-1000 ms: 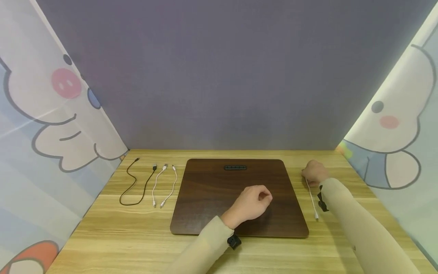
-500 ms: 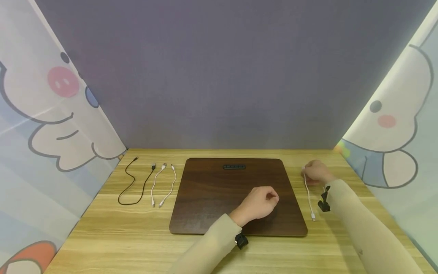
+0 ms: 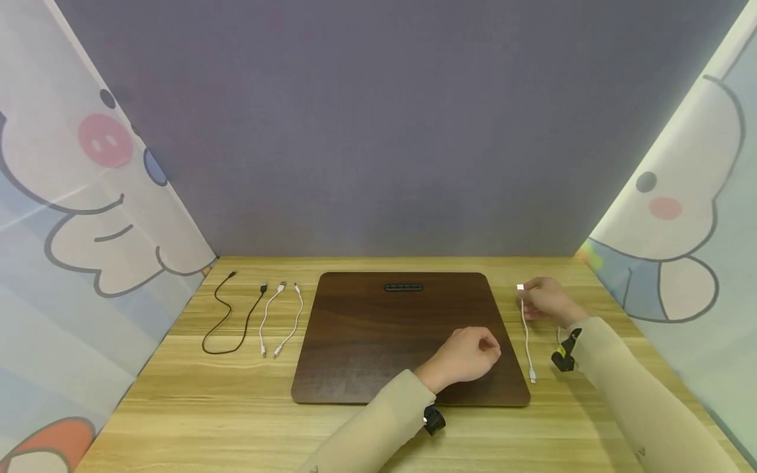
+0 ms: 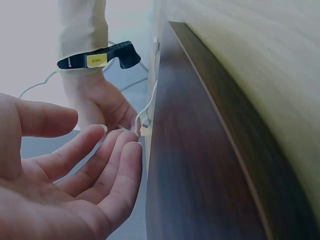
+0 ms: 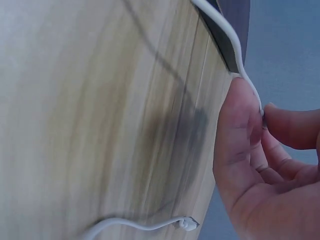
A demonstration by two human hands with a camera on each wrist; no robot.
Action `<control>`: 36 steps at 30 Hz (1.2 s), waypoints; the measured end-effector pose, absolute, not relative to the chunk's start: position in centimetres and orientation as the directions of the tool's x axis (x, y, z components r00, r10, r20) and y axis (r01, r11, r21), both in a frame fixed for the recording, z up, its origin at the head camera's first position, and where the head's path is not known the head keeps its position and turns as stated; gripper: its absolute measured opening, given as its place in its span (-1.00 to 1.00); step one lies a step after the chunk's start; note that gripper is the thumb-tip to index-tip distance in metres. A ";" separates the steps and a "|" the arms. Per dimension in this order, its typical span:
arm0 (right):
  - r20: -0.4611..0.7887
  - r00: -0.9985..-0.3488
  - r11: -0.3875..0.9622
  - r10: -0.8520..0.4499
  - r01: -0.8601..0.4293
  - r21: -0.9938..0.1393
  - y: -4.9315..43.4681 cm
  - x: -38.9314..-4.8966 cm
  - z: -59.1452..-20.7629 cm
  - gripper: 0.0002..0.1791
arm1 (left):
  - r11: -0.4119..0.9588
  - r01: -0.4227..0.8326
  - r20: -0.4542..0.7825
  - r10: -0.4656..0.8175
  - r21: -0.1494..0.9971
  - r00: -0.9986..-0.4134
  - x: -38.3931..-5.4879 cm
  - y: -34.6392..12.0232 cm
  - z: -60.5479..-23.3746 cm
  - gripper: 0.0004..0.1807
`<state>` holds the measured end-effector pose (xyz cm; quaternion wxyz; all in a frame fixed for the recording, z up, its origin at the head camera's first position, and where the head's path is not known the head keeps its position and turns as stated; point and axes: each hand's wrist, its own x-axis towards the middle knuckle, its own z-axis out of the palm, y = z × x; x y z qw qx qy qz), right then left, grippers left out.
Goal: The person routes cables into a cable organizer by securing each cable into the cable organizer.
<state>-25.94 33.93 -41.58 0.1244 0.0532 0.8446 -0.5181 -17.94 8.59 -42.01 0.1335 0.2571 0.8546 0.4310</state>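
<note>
My right hand [image 3: 549,301] pinches a white USB cable [image 3: 526,335] near its top end, between thumb and fingertips, right of the board. The white plug [image 3: 520,287] shows beyond the fingers, and the cable's other connector [image 3: 533,376] hangs toward the table's front. In the right wrist view, that cable [image 5: 235,37] runs up from the pinch. Loosely curled and holding nothing, my left hand [image 3: 467,355] hovers over the dark brown board [image 3: 355,348]. A black ridged strip [image 3: 404,287] with slots sits near the board's far edge.
A second white cable [image 5: 135,223] lies on the table by the right hand, mostly hidden under the arm from above. Left of the board lie a black USB cable [image 3: 227,315] and two short white cables [image 3: 263,326]. A grey panel [image 3: 378,131] rises behind the table.
The right hand has lifted slightly, bringing the plug into sight, and the cable has shifted left toward the board. My left hand has moved to the right over the board.
</note>
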 end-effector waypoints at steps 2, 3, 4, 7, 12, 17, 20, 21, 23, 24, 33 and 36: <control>-0.257 -0.966 0.451 -0.043 0.211 -0.867 33.8 -25.6 -41.4 -0.50 | 0.494 0.324 -0.010 0.560 0.807 -0.829 -17.9 8.9 -42.0 -0.88; -0.253 -0.967 0.447 -0.042 0.208 -0.870 33.8 -25.5 -41.3 -0.50 | 0.493 0.322 -0.013 0.561 0.808 -0.828 -18.0 9.1 -42.0 -0.88; -0.249 -0.968 0.445 -0.043 0.205 -0.872 33.8 -25.4 -41.3 -0.50 | 0.491 0.322 -0.012 0.563 0.809 -0.827 -18.0 9.3 -42.0 -0.88; -0.235 -0.971 0.446 -0.043 0.192 -0.874 33.7 -25.1 -41.3 -0.51 | 0.481 0.311 -0.013 0.558 0.820 -0.830 -18.0 9.7 -42.1 -0.89; -0.212 -0.976 0.458 -0.045 0.169 -0.873 33.8 -24.7 -41.6 -0.52 | 0.468 0.277 -0.025 0.541 0.839 -0.840 -17.7 10.7 -42.2 -0.87; -0.201 -0.979 0.451 -0.040 0.161 -0.878 33.5 -24.4 -41.4 -0.50 | 0.454 0.223 -0.050 0.516 0.863 -0.855 -17.9 11.8 -42.4 -0.78; -0.197 -0.979 0.443 -0.044 0.158 -0.882 33.3 -24.1 -41.2 -0.47 | 0.438 0.163 -0.082 0.490 0.884 -0.868 -18.0 12.6 -42.5 -0.72; -0.197 -0.979 0.441 -0.044 0.158 -0.884 33.2 -24.0 -41.1 -0.47 | 0.433 0.140 -0.097 0.481 0.891 -0.872 -18.0 12.8 -42.6 -0.70; -0.200 -0.979 0.441 -0.047 0.160 -0.883 33.1 -23.9 -40.9 -0.47 | 0.412 0.095 -0.122 0.469 0.906 -0.875 -18.0 13.2 -42.7 -0.67; -0.200 -0.978 0.442 -0.051 0.157 -0.883 33.1 -23.9 -40.8 -0.47 | 0.400 0.074 -0.134 0.466 0.914 -0.875 -18.0 13.4 -42.7 -0.66; -0.197 -0.977 0.435 -0.081 0.143 -0.889 33.2 -24.1 -40.0 -0.53 | 0.315 -0.047 -0.189 0.436 0.948 -0.880 -17.8 14.8 -43.2 -0.66; -0.198 -0.976 0.424 -0.090 0.142 -0.894 33.1 -24.1 -39.6 -0.54 | 0.290 -0.070 -0.199 0.442 0.954 -0.874 -17.7 15.1 -43.2 -0.65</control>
